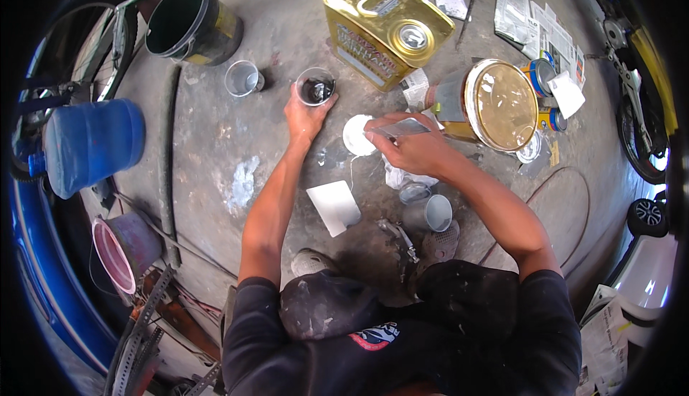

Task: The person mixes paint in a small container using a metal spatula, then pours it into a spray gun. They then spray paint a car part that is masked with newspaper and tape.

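Observation:
My left hand [306, 118] is closed around a clear plastic cup [316, 87] with dark liquid in the bottom, low over or on the floor. To its right, my right hand [415, 146] grips a small translucent grey piece [400, 128]; its exact kind is unclear. Just left of those fingers is a round white disc [357, 136], like a lid or a paint-covered top; I cannot tell if the fingers touch it. A white sheet or flat pad [334, 208] lies nearer me, between my forearms. Another clear cup [244, 79] stands left of my left hand.
A gold metal can [384, 23] stands beyond my hands, a lidded tub [502, 105] to the right. Near my right forearm are a grey cup [429, 214] and a spray gun [400, 240]. A black bucket [194, 26] and blue jug [93, 145] are left; newspapers [542, 30] lie far right.

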The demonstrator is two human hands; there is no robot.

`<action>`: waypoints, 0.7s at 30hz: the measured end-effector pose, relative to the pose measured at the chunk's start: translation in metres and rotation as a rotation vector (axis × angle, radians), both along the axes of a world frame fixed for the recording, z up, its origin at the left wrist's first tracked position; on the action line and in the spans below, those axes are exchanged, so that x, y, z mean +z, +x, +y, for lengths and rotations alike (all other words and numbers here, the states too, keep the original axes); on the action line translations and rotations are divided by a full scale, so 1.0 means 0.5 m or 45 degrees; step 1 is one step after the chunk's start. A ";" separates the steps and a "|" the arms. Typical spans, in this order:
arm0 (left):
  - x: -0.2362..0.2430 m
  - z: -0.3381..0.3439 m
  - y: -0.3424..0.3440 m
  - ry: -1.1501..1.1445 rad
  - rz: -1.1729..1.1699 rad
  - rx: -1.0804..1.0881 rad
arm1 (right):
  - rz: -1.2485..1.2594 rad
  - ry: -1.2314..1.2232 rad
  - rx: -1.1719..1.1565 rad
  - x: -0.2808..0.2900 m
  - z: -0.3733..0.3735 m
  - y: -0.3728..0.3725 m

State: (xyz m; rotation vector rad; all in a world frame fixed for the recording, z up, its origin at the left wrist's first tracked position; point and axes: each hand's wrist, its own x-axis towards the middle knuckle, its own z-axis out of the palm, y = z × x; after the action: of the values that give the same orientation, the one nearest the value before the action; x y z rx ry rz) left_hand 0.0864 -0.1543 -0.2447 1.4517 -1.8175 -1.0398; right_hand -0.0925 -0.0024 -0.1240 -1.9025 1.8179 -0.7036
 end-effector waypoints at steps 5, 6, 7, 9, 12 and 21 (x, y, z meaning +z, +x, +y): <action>-0.010 0.001 0.003 -0.037 -0.016 -0.094 | -0.054 -0.022 -0.071 0.011 0.000 -0.003; -0.013 0.003 0.003 -0.067 -0.031 -0.082 | -0.124 -0.053 -0.079 0.008 -0.005 -0.004; -0.017 0.005 0.003 -0.122 -0.037 -0.073 | -0.194 -0.076 -0.091 0.004 -0.008 -0.004; -0.024 0.020 0.010 -0.229 -0.046 -0.035 | -0.185 -0.038 -0.011 -0.003 -0.010 -0.004; -0.026 0.084 0.040 -0.212 0.050 0.026 | -0.120 -0.002 -0.010 -0.012 -0.005 -0.012; 0.000 0.226 0.023 0.173 0.055 -0.398 | -0.170 0.190 -0.092 -0.009 0.001 -0.012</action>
State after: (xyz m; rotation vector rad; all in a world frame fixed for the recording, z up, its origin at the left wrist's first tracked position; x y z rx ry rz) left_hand 0.0977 -0.0412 -0.2448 1.2328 -2.0183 -1.3600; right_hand -0.0983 -0.0018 -0.1287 -1.6623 1.8100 -0.6810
